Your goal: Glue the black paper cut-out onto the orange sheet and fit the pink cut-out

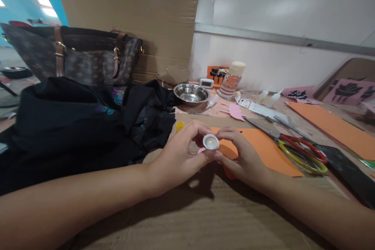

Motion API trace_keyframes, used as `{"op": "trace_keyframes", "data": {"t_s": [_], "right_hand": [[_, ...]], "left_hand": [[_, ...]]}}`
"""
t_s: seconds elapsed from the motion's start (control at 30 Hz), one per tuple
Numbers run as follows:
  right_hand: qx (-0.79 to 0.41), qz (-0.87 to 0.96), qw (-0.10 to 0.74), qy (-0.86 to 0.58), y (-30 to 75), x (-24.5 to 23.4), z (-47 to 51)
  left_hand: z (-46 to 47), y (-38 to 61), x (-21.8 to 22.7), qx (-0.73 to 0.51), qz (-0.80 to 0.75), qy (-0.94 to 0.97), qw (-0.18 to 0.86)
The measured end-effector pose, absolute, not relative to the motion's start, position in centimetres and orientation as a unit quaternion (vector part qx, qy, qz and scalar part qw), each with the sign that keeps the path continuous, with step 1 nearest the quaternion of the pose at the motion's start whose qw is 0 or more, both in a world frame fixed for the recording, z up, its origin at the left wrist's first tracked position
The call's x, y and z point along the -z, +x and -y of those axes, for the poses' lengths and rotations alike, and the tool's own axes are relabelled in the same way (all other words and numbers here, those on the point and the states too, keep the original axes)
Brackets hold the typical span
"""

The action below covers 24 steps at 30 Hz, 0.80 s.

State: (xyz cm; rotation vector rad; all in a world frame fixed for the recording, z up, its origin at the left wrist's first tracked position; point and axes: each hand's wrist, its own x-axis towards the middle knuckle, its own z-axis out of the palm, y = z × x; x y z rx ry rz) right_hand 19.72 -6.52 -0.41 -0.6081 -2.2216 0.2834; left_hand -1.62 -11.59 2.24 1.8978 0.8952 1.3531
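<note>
Between my two hands is a small white round bottle (211, 142), its circular end facing me with a pale, slightly yellowish middle. My left hand (186, 150) is closed around its left side, thumb below and fingers above. From the right, the fingertips and thumb of my right hand (244, 156) pinch the same piece. Its far end is hidden behind the fingers. Just beyond my left hand stands a small yellow cap (179, 126). Orange paper (263, 150) lies under and beyond my right hand, with a bit of pink showing beneath the bottle.
Scissors (301, 152) with red and yellow handles lie at right, beside a dark flat object (345, 168). A metal bowl (191, 93), timer (206, 83) and drinking bottle (231, 80) stand behind. Black cloth (67, 125) and a brown handbag (88, 60) fill the left. Cardboard (187, 211) covers the table.
</note>
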Motion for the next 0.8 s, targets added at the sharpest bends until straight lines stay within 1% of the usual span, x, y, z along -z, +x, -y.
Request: {"op": "trace_keyframes", "data": {"t_s": [0.1,0.23,0.43,0.6,0.7,0.8], "right_hand": [[-0.111,0.877,0.392,-0.254,19.76,0.39,6.76],[-0.114,0.874,0.387,-0.271,19.99,0.23,7.17],[-0.134,0.893,0.359,-0.238,20.24,0.14,7.28],[-0.132,0.877,0.387,-0.252,19.77,0.17,6.94],[-0.129,0.872,0.387,-0.271,19.68,0.27,6.87],[-0.152,0.863,0.39,-0.284,19.85,0.4,7.02]], "left_hand": [[11.64,-1.56,-2.27,-0.505,-0.345,0.712,0.344],[11.66,-1.66,-2.59,-0.508,-0.346,0.717,0.328],[11.43,-2.03,-2.67,-0.488,-0.324,0.755,0.293],[11.48,-1.93,-2.23,-0.492,-0.352,0.728,0.322],[11.55,-1.88,-2.1,-0.485,-0.353,0.728,0.331],[11.48,-1.93,-2.18,-0.491,-0.361,0.719,0.334]]}}
